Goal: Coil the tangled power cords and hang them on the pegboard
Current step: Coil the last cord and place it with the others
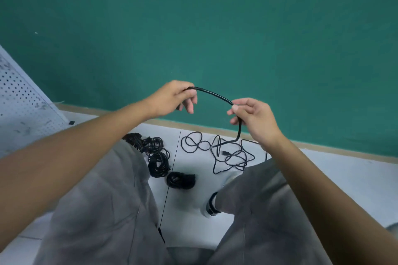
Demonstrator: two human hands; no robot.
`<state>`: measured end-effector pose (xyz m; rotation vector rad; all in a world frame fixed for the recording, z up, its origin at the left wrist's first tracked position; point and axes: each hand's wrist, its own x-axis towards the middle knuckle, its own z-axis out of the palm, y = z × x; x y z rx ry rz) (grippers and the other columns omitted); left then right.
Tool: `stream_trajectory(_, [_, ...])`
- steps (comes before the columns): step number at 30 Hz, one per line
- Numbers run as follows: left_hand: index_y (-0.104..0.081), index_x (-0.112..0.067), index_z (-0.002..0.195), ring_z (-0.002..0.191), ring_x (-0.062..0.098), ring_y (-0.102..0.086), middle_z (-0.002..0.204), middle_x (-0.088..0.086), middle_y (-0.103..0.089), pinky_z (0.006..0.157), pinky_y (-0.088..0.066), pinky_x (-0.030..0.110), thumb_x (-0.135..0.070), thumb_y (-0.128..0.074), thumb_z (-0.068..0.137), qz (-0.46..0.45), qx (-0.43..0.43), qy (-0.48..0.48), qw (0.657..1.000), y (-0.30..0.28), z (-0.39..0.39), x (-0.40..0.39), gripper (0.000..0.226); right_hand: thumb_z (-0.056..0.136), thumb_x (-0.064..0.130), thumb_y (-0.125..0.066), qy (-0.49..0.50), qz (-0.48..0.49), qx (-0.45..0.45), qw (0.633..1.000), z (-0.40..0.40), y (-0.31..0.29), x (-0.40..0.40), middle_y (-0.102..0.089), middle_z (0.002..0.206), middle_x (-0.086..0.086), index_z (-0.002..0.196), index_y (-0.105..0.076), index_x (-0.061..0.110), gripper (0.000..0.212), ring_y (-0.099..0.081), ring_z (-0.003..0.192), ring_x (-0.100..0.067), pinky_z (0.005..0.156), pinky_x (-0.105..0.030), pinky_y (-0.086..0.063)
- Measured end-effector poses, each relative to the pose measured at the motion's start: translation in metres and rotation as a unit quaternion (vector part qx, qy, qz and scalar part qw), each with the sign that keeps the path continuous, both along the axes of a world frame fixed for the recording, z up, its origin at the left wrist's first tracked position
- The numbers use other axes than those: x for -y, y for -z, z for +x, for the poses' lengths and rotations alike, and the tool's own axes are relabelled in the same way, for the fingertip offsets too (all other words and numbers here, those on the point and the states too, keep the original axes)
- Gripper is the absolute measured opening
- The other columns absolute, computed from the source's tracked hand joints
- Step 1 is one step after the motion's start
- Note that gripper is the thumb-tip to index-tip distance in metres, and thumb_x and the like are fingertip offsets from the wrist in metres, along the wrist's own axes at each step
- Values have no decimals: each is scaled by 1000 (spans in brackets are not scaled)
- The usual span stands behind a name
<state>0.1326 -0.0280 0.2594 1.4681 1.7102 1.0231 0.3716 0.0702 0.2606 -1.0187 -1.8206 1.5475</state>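
Both hands pinch one black cord [215, 93]: left hand [172, 98] its end, right hand [252, 117] where it drops to the floor tangle [217, 150]

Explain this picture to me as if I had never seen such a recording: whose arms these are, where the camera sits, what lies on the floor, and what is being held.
There is no machine here. A person wears one camera on the head, looking forward and down, so the two bare arms and grey trousers are their own. The left hand and the right hand each pinch one black power cord in their fingers; it arches between them. From the right hand it drops to a loose tangle on the pale floor. Left of that tangle lie bundled black cords by the person's leg. A white pegboard leans at the far left against the green wall.
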Motion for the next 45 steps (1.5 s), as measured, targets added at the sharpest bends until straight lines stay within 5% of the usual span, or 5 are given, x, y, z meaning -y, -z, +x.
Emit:
stream_trajectory(8, [-65,-13,132,67,17,-63,121,13,-75,53,-41,22,-54,-36,105,-45,309,-25,950,5,53,24,57,102,5,-59,85,-61,-73,992,-6,-11,26,-78,83,-7,96,-66,6,9,-74,73,-16,76,-25,-59])
stream_trajectory(19, [-70,-10,113,87,20,-50,108,8,-78,56,-39,29,-46,-27,111,-88,326,8,941,11,88,23,56,105,12,-55,109,-150,-129,974,-16,-20,35,-79,95,-2,109,-65,5,13,-72,105,-16,57,-15,-55])
stream_trajectory(26, [-62,-12,84,79,18,-61,67,-2,-57,93,-45,36,-53,-24,105,-46,194,82,976,6,83,23,60,103,15,-59,78,-111,-103,985,-22,-20,23,-80,94,2,101,-69,13,10,-69,113,-16,102,-36,-47])
stream_trajectory(37, [-44,-19,84,49,9,-11,59,-9,-19,47,-25,21,-42,-30,112,2,536,-53,843,7,61,9,39,105,59,-16,-128,-144,2,981,-28,24,64,-75,118,-5,125,-65,16,68,-71,111,-17,108,-37,-47])
stream_trajectory(45, [-40,-21,79,40,5,-18,54,-10,-22,37,-21,19,-41,-34,113,-57,487,-130,862,28,33,2,40,99,11,-66,-174,-48,87,980,-12,48,68,-68,82,-4,102,-70,5,7,-65,71,-10,68,-12,-46])
